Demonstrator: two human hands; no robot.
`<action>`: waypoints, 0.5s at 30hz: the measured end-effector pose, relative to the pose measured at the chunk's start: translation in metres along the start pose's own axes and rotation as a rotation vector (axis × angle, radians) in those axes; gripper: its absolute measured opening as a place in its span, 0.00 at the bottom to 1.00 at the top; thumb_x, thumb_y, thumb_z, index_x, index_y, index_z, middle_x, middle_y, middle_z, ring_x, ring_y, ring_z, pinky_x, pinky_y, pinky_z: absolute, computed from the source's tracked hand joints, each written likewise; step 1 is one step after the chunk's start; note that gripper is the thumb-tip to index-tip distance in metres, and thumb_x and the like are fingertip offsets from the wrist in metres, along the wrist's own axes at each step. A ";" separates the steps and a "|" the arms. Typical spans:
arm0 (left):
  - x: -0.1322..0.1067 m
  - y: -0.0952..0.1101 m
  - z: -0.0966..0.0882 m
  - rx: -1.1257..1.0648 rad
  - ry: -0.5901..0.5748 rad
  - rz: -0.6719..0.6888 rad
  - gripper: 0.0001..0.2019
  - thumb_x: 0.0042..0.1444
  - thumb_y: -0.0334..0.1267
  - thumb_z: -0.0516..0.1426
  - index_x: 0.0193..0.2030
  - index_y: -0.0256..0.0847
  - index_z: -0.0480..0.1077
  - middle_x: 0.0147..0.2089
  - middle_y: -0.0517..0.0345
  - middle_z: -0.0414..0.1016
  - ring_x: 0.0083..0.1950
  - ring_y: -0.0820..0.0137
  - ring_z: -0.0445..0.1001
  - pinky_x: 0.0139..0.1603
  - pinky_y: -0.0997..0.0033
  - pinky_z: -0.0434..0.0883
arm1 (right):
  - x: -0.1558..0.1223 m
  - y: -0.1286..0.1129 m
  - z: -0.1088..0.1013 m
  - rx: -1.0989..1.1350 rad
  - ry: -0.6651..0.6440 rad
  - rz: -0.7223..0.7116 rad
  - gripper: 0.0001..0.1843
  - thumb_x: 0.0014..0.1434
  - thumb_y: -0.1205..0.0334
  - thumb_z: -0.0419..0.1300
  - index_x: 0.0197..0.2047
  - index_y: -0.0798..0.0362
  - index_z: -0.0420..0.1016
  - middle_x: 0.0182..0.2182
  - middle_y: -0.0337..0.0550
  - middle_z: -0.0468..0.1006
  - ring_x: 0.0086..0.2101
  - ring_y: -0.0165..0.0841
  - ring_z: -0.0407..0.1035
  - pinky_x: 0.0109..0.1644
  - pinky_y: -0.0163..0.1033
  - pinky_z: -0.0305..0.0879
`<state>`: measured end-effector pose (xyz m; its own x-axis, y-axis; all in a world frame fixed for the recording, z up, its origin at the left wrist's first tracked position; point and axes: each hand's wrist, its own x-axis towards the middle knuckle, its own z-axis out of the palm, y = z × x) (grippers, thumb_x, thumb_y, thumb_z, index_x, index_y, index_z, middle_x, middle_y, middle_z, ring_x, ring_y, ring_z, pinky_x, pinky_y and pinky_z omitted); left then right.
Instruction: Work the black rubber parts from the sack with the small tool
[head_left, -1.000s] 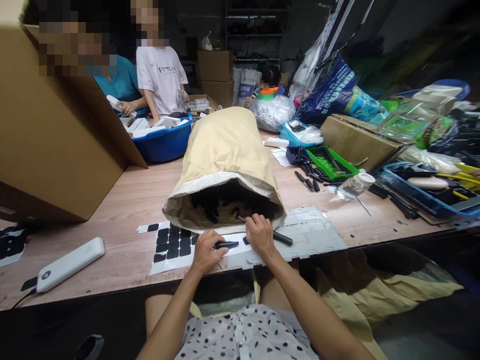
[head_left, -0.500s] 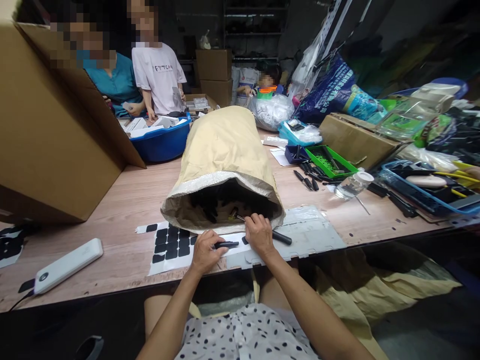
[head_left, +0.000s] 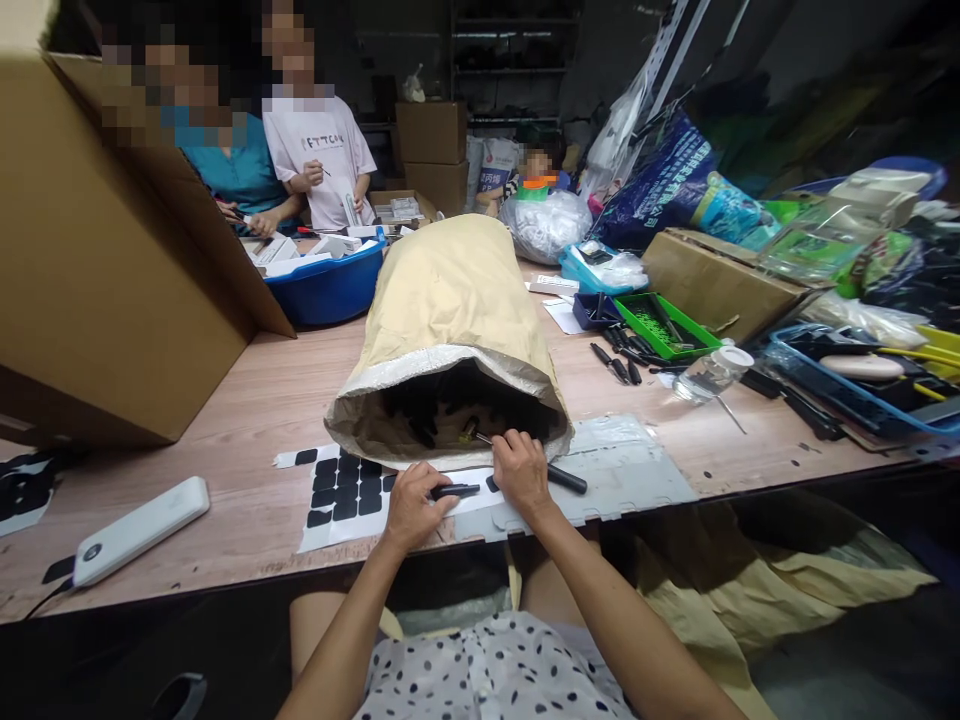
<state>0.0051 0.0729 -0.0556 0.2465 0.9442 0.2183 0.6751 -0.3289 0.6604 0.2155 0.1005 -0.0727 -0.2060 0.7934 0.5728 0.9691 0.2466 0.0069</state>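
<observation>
At the middle of the desk's (head_left: 277,400) near edge, the left hand (head_left: 412,507) pinches a black pen-shaped piece (head_left: 459,490) between thumb and fingers. Near it, the right hand's (head_left: 520,470) fingers wrap around a tool (head_left: 568,479), its dark handle jutting rightward, its thin shaft pointing into the mouth of a beige sack (head_left: 450,290). Dark pieces (head_left: 420,400) lie inside the sack. A sheet of black stickers (head_left: 345,485) and a grey board (head_left: 615,462) lie along the near edge; a white power bank (head_left: 142,530) rests toward the near left corner.
</observation>
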 end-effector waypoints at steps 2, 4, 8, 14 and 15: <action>0.000 0.000 0.000 0.000 0.000 0.001 0.05 0.49 0.35 0.65 0.34 0.46 0.80 0.32 0.58 0.76 0.38 0.63 0.74 0.46 0.61 0.71 | 0.000 0.000 0.000 0.002 -0.008 0.001 0.09 0.63 0.69 0.56 0.36 0.50 0.76 0.30 0.44 0.68 0.35 0.38 0.57 0.38 0.41 0.46; 0.000 -0.001 0.001 0.001 0.004 0.004 0.05 0.49 0.35 0.65 0.34 0.47 0.81 0.32 0.58 0.76 0.38 0.63 0.74 0.46 0.61 0.71 | 0.000 0.000 0.000 -0.004 -0.020 0.010 0.08 0.63 0.69 0.56 0.35 0.50 0.76 0.30 0.44 0.68 0.35 0.38 0.57 0.38 0.41 0.47; 0.000 -0.001 0.001 0.001 0.012 0.010 0.05 0.49 0.34 0.65 0.34 0.47 0.81 0.32 0.58 0.76 0.38 0.63 0.74 0.46 0.62 0.71 | 0.000 0.000 -0.001 -0.020 -0.007 0.004 0.08 0.62 0.69 0.57 0.35 0.50 0.76 0.30 0.44 0.69 0.35 0.38 0.57 0.38 0.41 0.47; 0.000 -0.001 0.002 0.013 0.012 0.012 0.05 0.48 0.34 0.66 0.34 0.46 0.80 0.32 0.58 0.76 0.38 0.64 0.74 0.45 0.62 0.71 | 0.000 0.000 -0.002 -0.016 -0.011 0.003 0.08 0.63 0.69 0.57 0.35 0.50 0.76 0.30 0.44 0.69 0.35 0.37 0.58 0.38 0.41 0.47; 0.000 -0.001 0.002 0.014 0.015 0.014 0.06 0.48 0.33 0.66 0.34 0.46 0.80 0.32 0.58 0.76 0.38 0.64 0.74 0.45 0.62 0.71 | 0.000 0.000 -0.002 -0.013 -0.010 0.002 0.08 0.63 0.69 0.57 0.35 0.50 0.76 0.30 0.44 0.69 0.35 0.37 0.57 0.38 0.41 0.47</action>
<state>0.0063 0.0731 -0.0578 0.2457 0.9395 0.2388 0.6811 -0.3426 0.6471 0.2162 0.0995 -0.0716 -0.2049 0.7995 0.5647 0.9712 0.2375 0.0161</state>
